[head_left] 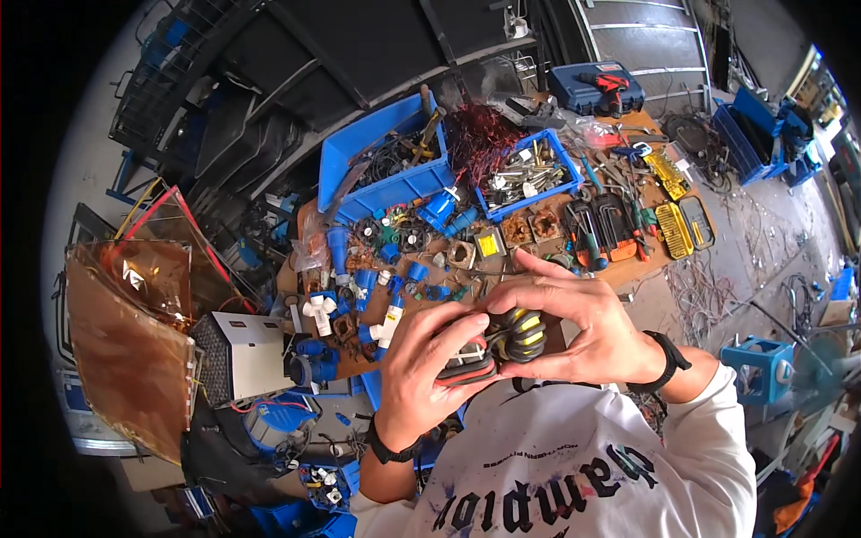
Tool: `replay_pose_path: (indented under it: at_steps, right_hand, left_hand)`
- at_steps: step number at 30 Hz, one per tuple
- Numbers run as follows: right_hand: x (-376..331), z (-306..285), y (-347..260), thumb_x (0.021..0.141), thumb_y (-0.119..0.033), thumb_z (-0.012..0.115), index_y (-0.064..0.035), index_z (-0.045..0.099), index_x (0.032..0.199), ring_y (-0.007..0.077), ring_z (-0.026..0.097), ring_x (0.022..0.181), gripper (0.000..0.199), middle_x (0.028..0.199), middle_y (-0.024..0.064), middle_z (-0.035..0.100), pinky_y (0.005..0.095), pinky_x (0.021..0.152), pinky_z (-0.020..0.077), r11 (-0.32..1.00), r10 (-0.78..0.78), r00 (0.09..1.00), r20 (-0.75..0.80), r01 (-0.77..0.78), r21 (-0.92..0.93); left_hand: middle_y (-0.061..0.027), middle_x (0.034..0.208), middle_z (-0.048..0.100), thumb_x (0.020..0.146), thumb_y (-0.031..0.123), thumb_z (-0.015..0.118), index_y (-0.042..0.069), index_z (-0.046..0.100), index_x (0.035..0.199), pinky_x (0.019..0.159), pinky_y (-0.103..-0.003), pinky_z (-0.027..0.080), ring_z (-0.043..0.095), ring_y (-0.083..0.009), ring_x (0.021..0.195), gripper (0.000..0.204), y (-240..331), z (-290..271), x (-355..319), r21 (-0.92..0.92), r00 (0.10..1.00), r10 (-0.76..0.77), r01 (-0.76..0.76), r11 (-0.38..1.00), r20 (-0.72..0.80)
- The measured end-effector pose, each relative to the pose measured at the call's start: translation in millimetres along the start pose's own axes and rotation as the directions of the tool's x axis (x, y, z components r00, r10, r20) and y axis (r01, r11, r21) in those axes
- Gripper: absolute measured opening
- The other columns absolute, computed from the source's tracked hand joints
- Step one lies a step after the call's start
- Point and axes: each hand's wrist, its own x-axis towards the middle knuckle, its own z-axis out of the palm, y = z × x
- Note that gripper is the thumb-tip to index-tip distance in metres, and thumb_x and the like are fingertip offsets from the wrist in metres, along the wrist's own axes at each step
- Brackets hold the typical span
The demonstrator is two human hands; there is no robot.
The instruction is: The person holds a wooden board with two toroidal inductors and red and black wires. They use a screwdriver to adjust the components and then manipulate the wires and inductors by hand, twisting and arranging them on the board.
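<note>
Black-and-yellow coil [526, 335], red-edged black object [468, 366], hands [596, 321] clamped around both, near cluttered wooden table [642, 264]

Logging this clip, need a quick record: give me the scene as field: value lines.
left hand: holds a dark, red-edged item, type unclear
right hand: holds a black-and-yellow coil
items joined: cannot tell
surface: cluttered wooden table
containers: large blue bin, smaller blue tray with metal parts
back right: red drill, blue case
right: open yellow bit case
left of hands: white pipe fitting
</note>
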Motion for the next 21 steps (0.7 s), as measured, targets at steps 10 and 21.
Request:
replay_pose_path:
  at_steps: [10, 21]
  right_hand:
    - [4.4, -9.2, -5.8, 0.072, -0.025, 0.09, -0.0085, 0.066, 0.12, 0.0245, 0.07, 0.109, 0.057, 0.115, 0.0055, 0.073, 0.0598, 0.121, 0.0244, 0.95, -0.087, 0.993, 0.073, 0.105, -0.295]
    - [6.7, -13.3, -1.9, 0.07, -0.023, 0.089, -0.0113, 0.064, 0.12, 0.0259, 0.072, 0.099, 0.057, 0.102, 0.0056, 0.074, 0.0587, 0.121, 0.0237, 0.941, -0.078, 0.996, 0.053, 0.091, -0.327]
  left_hand:
    - [-0.0184, 0.131, 0.059, 0.077, 0.013, 0.084, 0.005, 0.069, 0.109, 0.092, -0.04, 0.053, 0.064, -0.0329, 0.111, 0.037, 16.6, -15.5, 20.1, -0.089, 0.993, -0.084, 0.091, 0.992, 0.081]
    - [-0.0102, 0.098, 0.06, 0.068, 0.003, 0.08, 0.003, 0.07, 0.087, 0.08, -0.039, 0.052, 0.063, -0.0299, 0.093, 0.021, 37.4, -1.1, 48.7, 0.256, 0.987, -0.146, 0.124, 0.959, 0.069]
